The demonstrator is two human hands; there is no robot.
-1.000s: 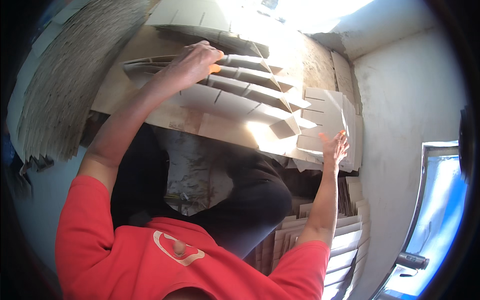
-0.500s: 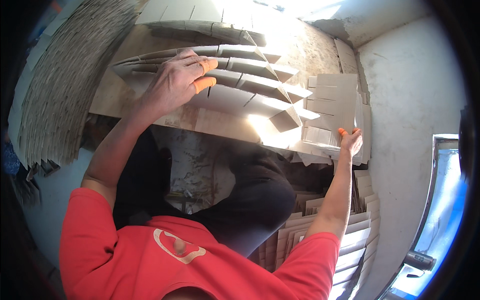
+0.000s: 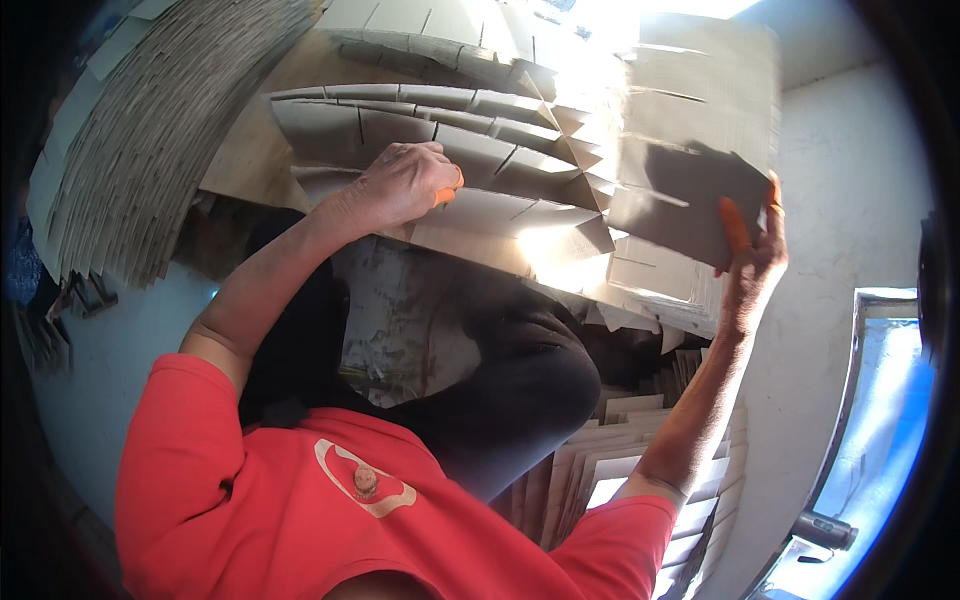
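My left hand [image 3: 408, 185], with orange finger covers, is closed at the upper edge of a slotted cardboard strip [image 3: 490, 165]. This strip belongs to a set of several long strips standing on edge, joined at their right end by a crossing cardboard strip [image 3: 590, 192]. My right hand [image 3: 757, 255], also in orange finger covers, grips the right end of a slotted cardboard sheet [image 3: 665, 210], thumb on its face. That sheet is tilted up over a stack of similar sheets [image 3: 650, 278] at the table's right. Most of my left fingertips are hidden.
A tall stack of cardboard [image 3: 150, 140] rises at the far left. More slotted sheets [image 3: 440, 25] lie at the back of the wooden table [image 3: 240, 150]. Below right, cardboard pieces [image 3: 590, 460] stand in rows beside my leg. A white wall [image 3: 830, 190] borders the right side.
My right hand has lifted a cardboard sheet up and away from the right stack. My left hand has shifted right and slightly down along the strips, its fingers now more curled.
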